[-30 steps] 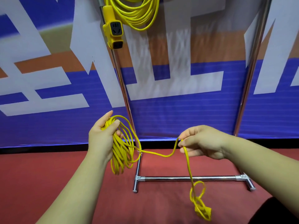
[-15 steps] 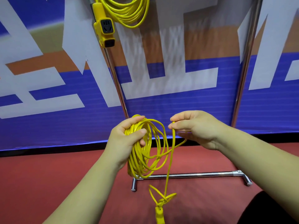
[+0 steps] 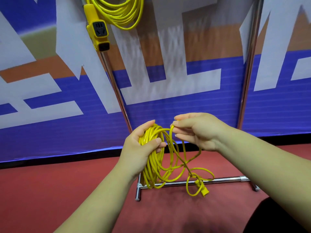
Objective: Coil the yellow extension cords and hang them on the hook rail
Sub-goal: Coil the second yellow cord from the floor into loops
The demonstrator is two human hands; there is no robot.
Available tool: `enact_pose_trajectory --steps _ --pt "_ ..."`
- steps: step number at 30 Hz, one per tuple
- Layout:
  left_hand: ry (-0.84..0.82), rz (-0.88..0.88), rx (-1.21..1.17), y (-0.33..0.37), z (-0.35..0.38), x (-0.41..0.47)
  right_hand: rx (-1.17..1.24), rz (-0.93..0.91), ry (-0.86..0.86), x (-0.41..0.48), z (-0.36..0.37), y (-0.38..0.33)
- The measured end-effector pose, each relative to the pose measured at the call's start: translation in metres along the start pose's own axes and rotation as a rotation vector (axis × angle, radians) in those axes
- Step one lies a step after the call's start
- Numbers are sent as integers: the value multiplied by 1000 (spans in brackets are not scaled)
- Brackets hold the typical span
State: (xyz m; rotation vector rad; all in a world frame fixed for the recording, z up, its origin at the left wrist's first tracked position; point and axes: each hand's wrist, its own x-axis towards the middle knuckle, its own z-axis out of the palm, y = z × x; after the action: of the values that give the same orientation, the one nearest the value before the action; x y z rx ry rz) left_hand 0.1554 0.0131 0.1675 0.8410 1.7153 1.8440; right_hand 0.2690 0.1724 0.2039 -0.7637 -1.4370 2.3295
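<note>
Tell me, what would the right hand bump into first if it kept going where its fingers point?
Most likely the yellow coil gripped by the left hand; the right hand points leftward at it, though depth is uncertain.

The matte red floor point(image 3: 50, 190) carries the chrome tubular base of a metal rack point(image 3: 222, 179), its short crossfeet lying flat on it.

Seemingly an exhibition or event hall: beyond the fingers point(image 3: 183, 123) stands a huge printed banner wall point(image 3: 168, 113) in blue, white and orange, and below them a red floor point(image 3: 50, 190) runs under the foot of a chrome rack point(image 3: 222, 179).
</note>
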Motion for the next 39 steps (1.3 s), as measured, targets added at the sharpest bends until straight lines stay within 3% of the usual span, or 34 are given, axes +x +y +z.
enact_pose_trajectory --steps 6,13,22,29,34,39 --pt "17 6 -11 -3 11 5 113 71 -31 4 0 -3" --pt "-46 -3 3 -5 14 10 100 17 -20 10 -3 -2" --pt "-101 -74 -50 -3 12 5 -445 -249 76 20 -15 9" --pt "79 -85 -64 -5 -7 10 -600 -270 129 28 -46 29" --pt "163 -55 34 -19 -21 10 -877 -159 -57 32 -49 74" --pt "212 -141 118 -58 -39 12 -1254 17 -343 38 -62 146"
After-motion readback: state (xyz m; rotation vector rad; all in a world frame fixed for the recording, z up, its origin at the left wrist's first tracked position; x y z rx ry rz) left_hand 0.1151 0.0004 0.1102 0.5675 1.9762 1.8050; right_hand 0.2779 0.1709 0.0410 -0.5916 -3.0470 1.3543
